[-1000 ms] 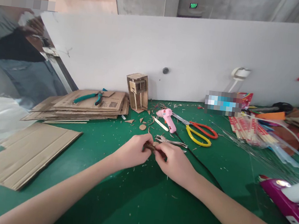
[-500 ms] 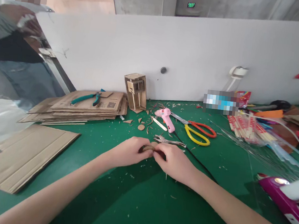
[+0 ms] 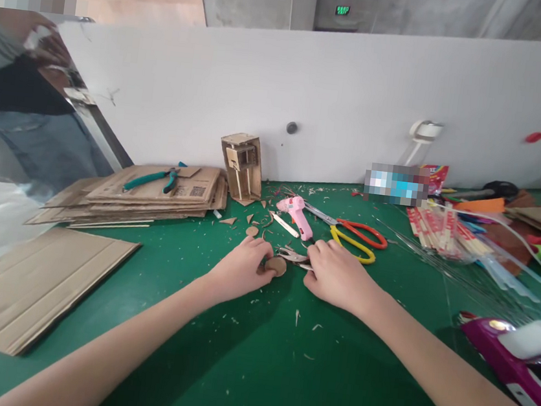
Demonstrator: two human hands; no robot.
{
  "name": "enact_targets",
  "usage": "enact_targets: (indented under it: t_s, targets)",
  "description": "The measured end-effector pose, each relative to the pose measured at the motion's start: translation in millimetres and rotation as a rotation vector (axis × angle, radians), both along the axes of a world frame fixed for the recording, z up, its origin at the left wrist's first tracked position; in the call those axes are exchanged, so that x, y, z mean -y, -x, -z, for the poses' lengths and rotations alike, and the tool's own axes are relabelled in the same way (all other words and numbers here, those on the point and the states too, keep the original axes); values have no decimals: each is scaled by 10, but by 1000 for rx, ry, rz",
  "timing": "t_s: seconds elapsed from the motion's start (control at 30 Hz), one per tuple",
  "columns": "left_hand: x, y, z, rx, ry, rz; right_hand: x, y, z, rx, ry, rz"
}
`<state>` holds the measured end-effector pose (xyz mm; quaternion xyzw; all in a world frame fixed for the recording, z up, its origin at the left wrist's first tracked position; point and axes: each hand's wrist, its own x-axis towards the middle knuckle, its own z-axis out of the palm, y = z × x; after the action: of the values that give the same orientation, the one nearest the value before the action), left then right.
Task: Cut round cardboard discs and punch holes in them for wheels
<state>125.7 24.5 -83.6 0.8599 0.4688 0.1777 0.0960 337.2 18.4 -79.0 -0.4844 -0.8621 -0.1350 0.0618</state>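
Observation:
My left hand [image 3: 242,266] rests on the green mat with its fingers curled, pinching a small round cardboard disc [image 3: 275,266] that lies flat. Just to the right, my right hand [image 3: 335,274] is closed over the handles of small metal pliers [image 3: 292,256], whose jaws point left toward the disc. A pink glue gun [image 3: 297,216] and yellow-and-red scissors [image 3: 355,238] lie just behind my hands.
A stack of cardboard sheets [image 3: 154,193] with teal pliers [image 3: 152,178] sits at the left, a loose cardboard sheet [image 3: 37,281] nearer me. A small cardboard model [image 3: 242,167] stands by the white wall. Chopstick packs [image 3: 440,230] and a purple device [image 3: 511,361] lie right. Another person stands far left.
My hands have come apart. The disc now lies flat on the mat under my left fingers, and my right hand has moved right and back onto the metal pliers.

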Motion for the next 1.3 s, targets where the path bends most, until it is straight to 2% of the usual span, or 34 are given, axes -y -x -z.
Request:
enact_targets:
  t_s: [0.1, 0.2, 0.3, 0.53, 0.63, 0.83, 0.97, 1.13, 1.3]
  targets:
    - [-58, 92, -8, 216, 146, -91, 12, 20, -38, -13, 0, 42]
    - [-144, 245, -19, 394, 170, -142, 8, 33, -52, -4, -89, 28]
    - [-190, 346, -29, 476, 177, -170, 2, 47, -34, -33, -138, -1]
    - [-88, 248, -138, 584, 132, -72, 6, 87, -7, -337, 81, 7]
    - [-35, 185, -199, 672, 105, -79, 22, 92, -11, -409, 121, 7]
    - [41, 143, -260, 654, 56, -125, 73, 112, -61, -350, 71, -26]
    - [47, 142, -248, 645, 88, -127, 75, 116, -66, -348, 47, -18]
    - [30, 181, -263, 739, 154, -181, 50, 86, -38, -366, 72, 2]
    - [36, 215, -212, 680, 232, -122, 71, 91, -53, -355, 94, -23]
